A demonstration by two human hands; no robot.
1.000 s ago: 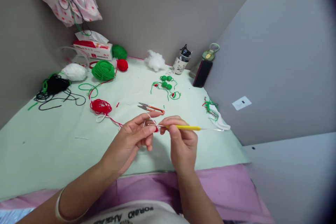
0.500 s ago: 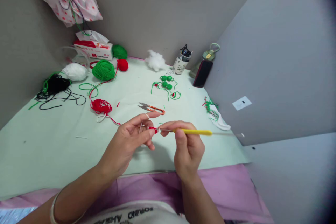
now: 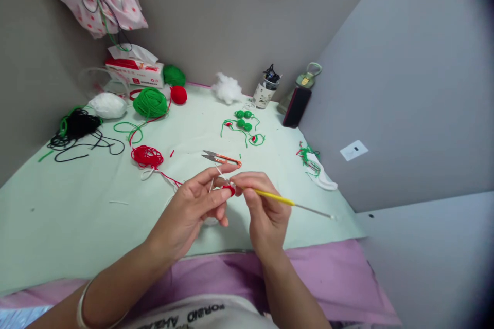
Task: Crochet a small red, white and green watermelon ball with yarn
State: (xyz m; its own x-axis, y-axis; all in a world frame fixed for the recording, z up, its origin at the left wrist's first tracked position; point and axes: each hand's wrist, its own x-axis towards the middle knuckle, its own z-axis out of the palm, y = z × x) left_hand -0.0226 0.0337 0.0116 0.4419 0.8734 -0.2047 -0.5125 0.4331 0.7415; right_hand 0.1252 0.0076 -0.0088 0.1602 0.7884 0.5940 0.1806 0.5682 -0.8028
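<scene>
Yellow-handled hook (image 3: 275, 196) slanting, free end pointing lower-right.

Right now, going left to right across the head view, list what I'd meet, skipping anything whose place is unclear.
Black yarn, loose red yarn bundle, small red piece, yellow hook handle, white wall plate.

Top (image 3: 247, 314): one, white or off-white, partly in view; black block capitals (image 3: 206, 312) printed across the front in two groups, legible only in part. Bangle (image 3: 79, 309): one, narrow, pale, smooth-looking, round, on left forearm (image 3: 119, 272). Hands (image 3: 268, 216): two, bare; forearms uncovered.
</scene>
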